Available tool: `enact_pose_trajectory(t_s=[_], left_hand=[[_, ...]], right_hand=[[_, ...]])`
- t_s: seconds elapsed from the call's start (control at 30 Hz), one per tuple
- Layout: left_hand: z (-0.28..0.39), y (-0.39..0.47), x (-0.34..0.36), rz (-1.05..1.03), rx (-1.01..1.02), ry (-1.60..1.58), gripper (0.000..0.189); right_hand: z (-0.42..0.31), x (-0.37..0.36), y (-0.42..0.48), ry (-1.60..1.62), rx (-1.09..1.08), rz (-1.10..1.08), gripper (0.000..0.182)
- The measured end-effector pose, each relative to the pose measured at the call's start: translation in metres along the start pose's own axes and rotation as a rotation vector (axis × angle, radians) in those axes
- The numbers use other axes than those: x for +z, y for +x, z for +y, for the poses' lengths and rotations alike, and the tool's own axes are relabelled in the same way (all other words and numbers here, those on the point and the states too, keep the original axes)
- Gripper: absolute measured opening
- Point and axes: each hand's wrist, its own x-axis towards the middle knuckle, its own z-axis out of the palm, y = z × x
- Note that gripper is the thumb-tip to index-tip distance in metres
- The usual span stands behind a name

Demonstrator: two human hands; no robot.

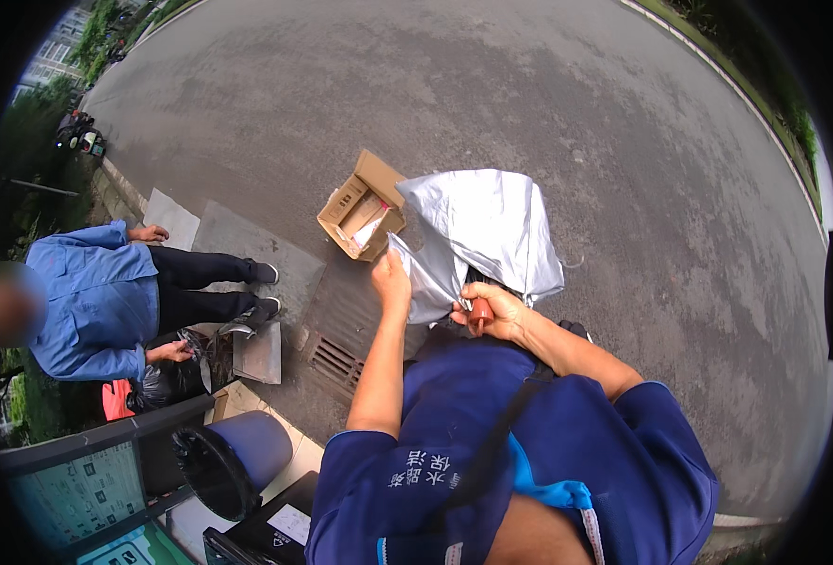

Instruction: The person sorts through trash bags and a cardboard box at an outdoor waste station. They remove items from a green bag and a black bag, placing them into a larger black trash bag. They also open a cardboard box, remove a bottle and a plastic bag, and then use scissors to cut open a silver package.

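Note:
A large silver-grey plastic bag [490,226] hangs in front of me above the asphalt. My left hand [392,281] grips a stretched edge of it on the left side. With thumb and finger at the bag's near edge, my right hand [504,311] also holds a reddish-brown tool handle [481,312]; the rest of that tool is hidden. Just beyond my left hand, a cardboard box [379,176] stands on the ground with its flap up. Some papers or packaging [368,229] lie inside it.
A person in a blue shirt [98,304] stands to my left. Near them are a black garbage bag [165,385] and a metal dustpan [259,360]. A drain grate [336,361], a blue-grey bin [264,445] and a black bin [264,540] are at near left.

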Motion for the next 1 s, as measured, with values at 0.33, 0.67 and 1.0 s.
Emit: enact_pose_trajectory(t_s=[0.33, 0.67, 1.0], left_hand=[[-0.024, -0.006, 0.003, 0.09, -0.085, 0.142, 0.05], [0.012, 0.017, -0.016, -0.003, 0.007, 0.476, 0.049], [-0.052, 0.068, -0.123, 0.292, -0.371, 0.572, 0.043]], right_hand=[[0.006, 0.018, -0.006, 0.116, -0.028, 0.046, 0.016], [0.007, 0.01, 0.021, 0.171, 0.193, -0.173, 0.019], [0.002, 0.051, -0.073, 0.026, 0.129, -0.216, 0.015]])
